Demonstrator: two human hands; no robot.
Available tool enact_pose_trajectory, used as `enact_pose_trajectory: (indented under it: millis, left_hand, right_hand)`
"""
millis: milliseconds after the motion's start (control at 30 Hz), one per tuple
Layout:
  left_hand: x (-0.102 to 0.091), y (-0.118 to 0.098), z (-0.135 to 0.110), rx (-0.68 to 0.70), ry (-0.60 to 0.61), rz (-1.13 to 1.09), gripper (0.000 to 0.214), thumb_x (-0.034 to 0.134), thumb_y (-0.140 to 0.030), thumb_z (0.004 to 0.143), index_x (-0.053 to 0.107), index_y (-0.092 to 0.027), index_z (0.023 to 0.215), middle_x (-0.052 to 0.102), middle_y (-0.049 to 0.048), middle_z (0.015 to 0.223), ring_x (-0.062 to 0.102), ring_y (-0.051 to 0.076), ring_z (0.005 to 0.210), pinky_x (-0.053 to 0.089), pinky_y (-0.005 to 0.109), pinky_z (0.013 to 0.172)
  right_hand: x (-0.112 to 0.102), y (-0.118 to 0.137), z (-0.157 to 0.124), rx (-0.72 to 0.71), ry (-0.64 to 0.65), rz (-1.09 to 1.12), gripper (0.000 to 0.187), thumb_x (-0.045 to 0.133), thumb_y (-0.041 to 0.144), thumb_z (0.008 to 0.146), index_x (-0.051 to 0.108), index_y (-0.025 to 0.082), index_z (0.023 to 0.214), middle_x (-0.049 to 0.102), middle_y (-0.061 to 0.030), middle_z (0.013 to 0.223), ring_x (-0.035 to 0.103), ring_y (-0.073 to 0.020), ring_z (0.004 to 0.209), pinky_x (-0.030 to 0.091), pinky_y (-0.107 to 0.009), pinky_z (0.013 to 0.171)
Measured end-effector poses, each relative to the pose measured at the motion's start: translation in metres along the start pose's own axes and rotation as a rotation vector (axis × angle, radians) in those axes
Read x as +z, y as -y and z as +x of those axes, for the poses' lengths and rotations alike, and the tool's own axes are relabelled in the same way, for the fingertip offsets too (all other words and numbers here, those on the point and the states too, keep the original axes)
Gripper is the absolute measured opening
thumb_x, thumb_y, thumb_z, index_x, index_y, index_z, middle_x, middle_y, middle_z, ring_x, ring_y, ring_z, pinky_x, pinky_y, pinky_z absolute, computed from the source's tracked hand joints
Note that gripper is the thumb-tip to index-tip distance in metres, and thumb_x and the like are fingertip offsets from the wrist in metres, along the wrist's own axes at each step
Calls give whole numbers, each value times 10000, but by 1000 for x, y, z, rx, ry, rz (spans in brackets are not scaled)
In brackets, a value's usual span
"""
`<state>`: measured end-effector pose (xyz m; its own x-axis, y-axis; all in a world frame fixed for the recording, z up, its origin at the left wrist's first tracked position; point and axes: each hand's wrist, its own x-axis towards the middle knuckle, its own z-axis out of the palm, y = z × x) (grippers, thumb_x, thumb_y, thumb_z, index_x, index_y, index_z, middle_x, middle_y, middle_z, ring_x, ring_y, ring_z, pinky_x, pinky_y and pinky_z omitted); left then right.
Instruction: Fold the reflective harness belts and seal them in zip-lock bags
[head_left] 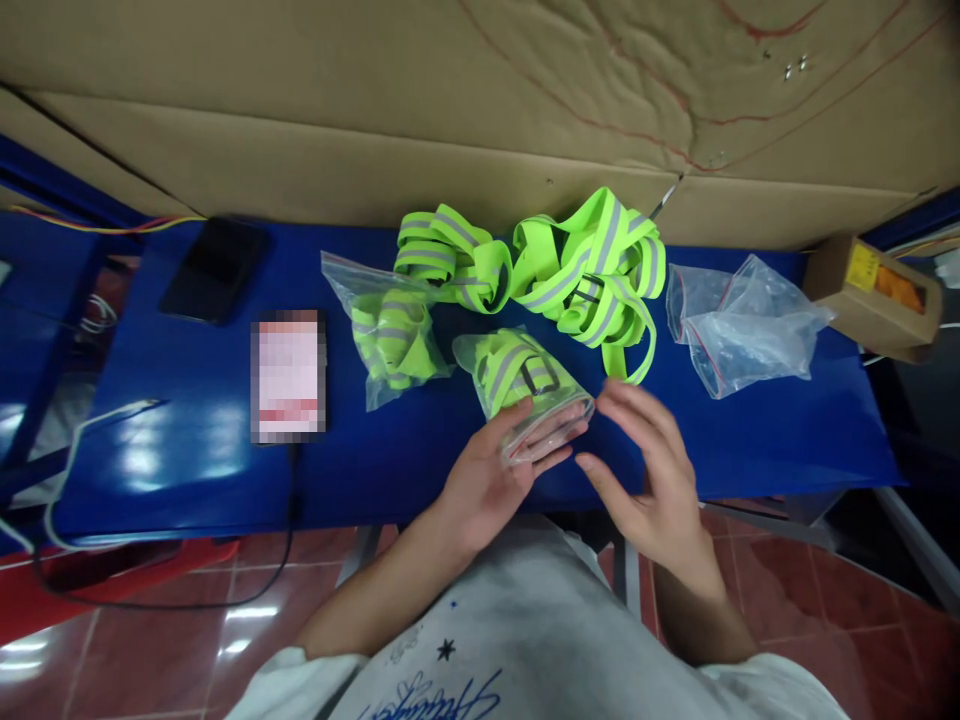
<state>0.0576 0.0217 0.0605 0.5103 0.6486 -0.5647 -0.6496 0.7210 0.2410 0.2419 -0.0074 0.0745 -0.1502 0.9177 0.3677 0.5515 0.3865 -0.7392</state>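
Note:
A clear zip bag (517,375) holds a folded neon-yellow reflective strap with a dark buckle. My left hand (499,475) grips its near, zip end, the thumb on top and the fingers showing through the plastic below. Just to the right, my right hand (649,465) is apart from the bag's corner, thumb and fingers spread, with nothing in it. Another zip bag with a yellow strap inside (397,340) lies to the left. Behind are a coiled reflective strap (450,255) and a larger loose heap of reflective strap (592,265).
Flat clear zip bags (750,325) lie at the right, beside a cardboard box (874,300). On the left are a black phone (214,270) and a blurred-out device (289,375) with a cable. A cardboard wall (375,110) bounds the blue table (202,480) behind.

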Motion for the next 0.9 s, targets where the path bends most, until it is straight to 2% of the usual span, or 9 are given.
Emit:
enact_pose_trajectory:
  millis: [67,167,300,367,433,500,567,767,900]
  left_hand:
    - [7,-7,-9,-20,53,54,348,698,-441,957,800,-183,1168,791,96,1285,689,287,1320,496,395,1151]
    - [12,-20,-24,-70,183,142,515,604,-654,974,767,-277,1284,779,58,1326,664,279,1371,522,382,1105]
    - [-1,-46,-42,-61,440,460,1060,252,-999,840,781,-199,1292,767,164,1321,731,358,1242,557,465,1061]
    - [-13,-59,-46,167,443,646,918,336,-912,918,811,-181,1207,821,163,1145,790,299,1021,600,409,934]
    - [-24,-69,-40,615,291,756,436,719,-578,946,782,-253,1229,828,70,1103,768,196,1000,584,285,894]
    - [-30,-74,-24,908,174,821,697,996,-272,680,714,-322,1316,762,22,1319,682,194,1267,518,268,1077]
    - [-30,-76,-2,746,183,838,911,1034,-307,608,640,-317,1429,695,68,1452,632,277,1367,507,374,1142]
    - [-20,-88,51,431,146,662,624,901,-604,756,797,-179,1202,795,120,1246,697,341,1268,514,431,1135]
    - [-19,-90,59,421,156,599,563,830,-632,824,830,-175,1155,831,118,1099,756,316,1155,552,425,1087]
  right_hand:
    - [-7,-7,5,-95,108,-55,813,790,216,935,427,354,1650,425,-81,1704,424,-310,1576,428,-511,1269]
    - [-14,-17,21,-214,213,51,656,785,241,949,554,335,1556,631,-85,1512,610,-268,1394,530,-444,1148]
    - [-17,-17,41,-186,21,217,406,829,179,903,746,310,1278,783,-22,1137,737,-192,1049,594,-328,929]
    - [-16,-14,49,-61,-79,305,340,817,133,903,776,321,1183,796,11,1038,749,-154,935,594,-278,844]
    - [-12,-13,58,52,-44,437,326,817,155,911,777,331,1182,802,21,1024,758,-138,902,597,-259,819]
    - [-5,-17,71,156,89,592,371,836,214,905,754,329,1249,806,17,1024,762,-141,921,602,-260,836]
    - [3,-25,86,301,187,718,432,884,279,862,739,310,1268,803,18,969,747,-133,884,596,-250,808]
    - [20,-68,118,618,253,812,380,1008,434,642,786,199,842,735,28,761,610,-80,640,524,-207,601]
    - [19,-85,116,637,249,817,429,973,450,693,841,225,1033,784,-1,872,645,-95,712,548,-230,668]
